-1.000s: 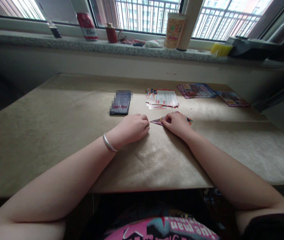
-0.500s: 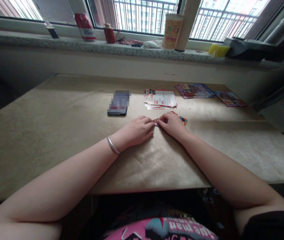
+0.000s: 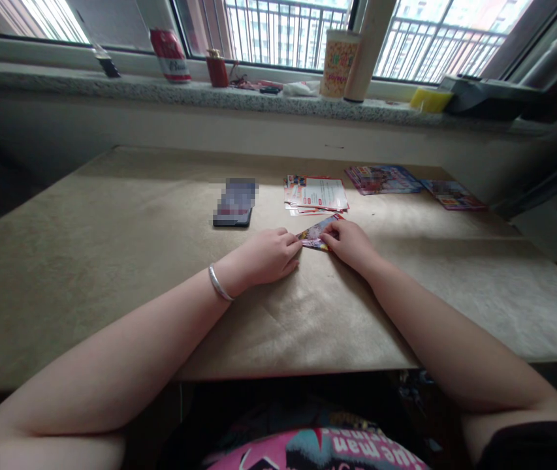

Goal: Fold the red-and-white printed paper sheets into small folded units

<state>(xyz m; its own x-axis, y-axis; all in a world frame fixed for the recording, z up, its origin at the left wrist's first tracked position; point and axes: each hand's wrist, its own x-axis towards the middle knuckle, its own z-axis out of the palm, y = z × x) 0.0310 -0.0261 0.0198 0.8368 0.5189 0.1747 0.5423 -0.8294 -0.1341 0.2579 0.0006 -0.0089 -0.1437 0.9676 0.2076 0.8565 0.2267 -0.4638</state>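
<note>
A small, colourful printed paper card (image 3: 314, 233), folded to a pointed shape, lies on the tabletop between my hands. My left hand (image 3: 271, 256), with a silver bangle at the wrist, holds the card's left corner under its fingertips. On the other side, my right hand (image 3: 351, 243) is closed with thumb and fingers on the card's right part and covers some of it. Just beyond lies a loose stack of printed cards (image 3: 324, 193), a white text side on top. Left of that stack rests a dark phone (image 3: 235, 203), its screen blurred.
Two more piles of colourful cards, a larger pile (image 3: 386, 179) and a smaller pile (image 3: 453, 195), lie at the table's back right. Along the windowsill (image 3: 136, 87) stand a red can (image 3: 170, 56), a red bottle (image 3: 217, 69), a patterned cup (image 3: 339, 65) and a yellow sponge-like block (image 3: 429, 100).
My right hand has slid slightly right along the card, uncovering more of its printed face. The card's right part now shows a folded, pointed outline. My left hand has barely moved.
</note>
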